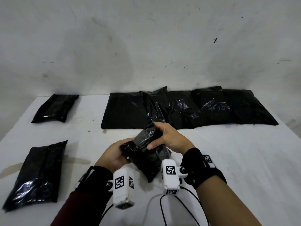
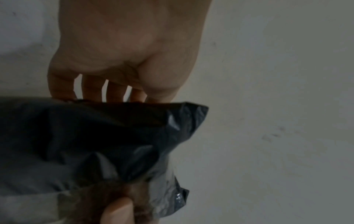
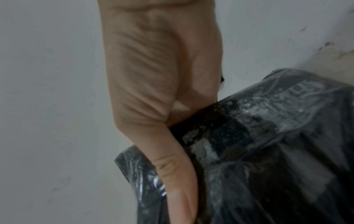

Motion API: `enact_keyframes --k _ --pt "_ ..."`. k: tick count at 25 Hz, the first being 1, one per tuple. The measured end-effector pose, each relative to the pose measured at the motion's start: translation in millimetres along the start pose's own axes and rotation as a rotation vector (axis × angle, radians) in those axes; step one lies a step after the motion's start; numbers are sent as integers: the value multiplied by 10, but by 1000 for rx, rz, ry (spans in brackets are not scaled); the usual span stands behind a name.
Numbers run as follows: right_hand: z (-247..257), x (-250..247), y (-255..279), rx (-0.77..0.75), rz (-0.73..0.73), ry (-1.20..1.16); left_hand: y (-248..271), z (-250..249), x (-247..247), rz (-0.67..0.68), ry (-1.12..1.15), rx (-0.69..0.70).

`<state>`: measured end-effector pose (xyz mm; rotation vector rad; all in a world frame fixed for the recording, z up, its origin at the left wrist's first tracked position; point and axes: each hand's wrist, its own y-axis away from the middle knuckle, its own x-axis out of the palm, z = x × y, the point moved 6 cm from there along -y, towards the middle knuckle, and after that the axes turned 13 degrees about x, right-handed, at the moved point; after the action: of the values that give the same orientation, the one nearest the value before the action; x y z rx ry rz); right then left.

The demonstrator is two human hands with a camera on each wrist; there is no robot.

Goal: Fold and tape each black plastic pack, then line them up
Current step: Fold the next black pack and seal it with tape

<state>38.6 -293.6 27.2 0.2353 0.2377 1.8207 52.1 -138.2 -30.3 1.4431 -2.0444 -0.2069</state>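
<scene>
Both hands hold one black plastic pack (image 1: 145, 154) above the table's near middle, its lower end near the tabletop. My left hand (image 1: 117, 154) grips its left side, fingers underneath and thumb on top. My right hand (image 1: 166, 137) curls over the folded upper end, thumb pressed on the front. In the left wrist view the pack (image 2: 91, 144) hangs below the left hand (image 2: 122, 75). The right wrist view shows the thumb of my right hand (image 3: 172, 174) lying along the glossy pack (image 3: 268, 151). No tape is in view.
Two folded packs lie on the left of the white table (image 1: 228, 160): one near (image 1: 37, 175), one far (image 1: 55, 108). Several flat black packs (image 1: 187, 108) overlap in a row along the back wall. Cables (image 1: 162, 206) trail from the wrist cameras.
</scene>
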Motion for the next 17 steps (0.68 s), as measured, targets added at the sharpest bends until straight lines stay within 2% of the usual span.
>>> enact_keyframes --k 3,8,11,13,15,17 --pt "-3 -9 16 4 4 -8 12 24 76 5 -24 58" --pt "-27 -20 -19 11 -45 23 29 -67 87 -22 -144 289" --pt "-1 -16 -33 31 -39 21 105 -107 185 37 -89 294" --pt "21 -10 -54 55 -38 43 172 -75 169 50 76 248" --pt "42 -11 -128 73 -79 102 169 -33 85 43 197 278" --pt "40 6 -235 95 -136 172 184 28 44 17 125 343"
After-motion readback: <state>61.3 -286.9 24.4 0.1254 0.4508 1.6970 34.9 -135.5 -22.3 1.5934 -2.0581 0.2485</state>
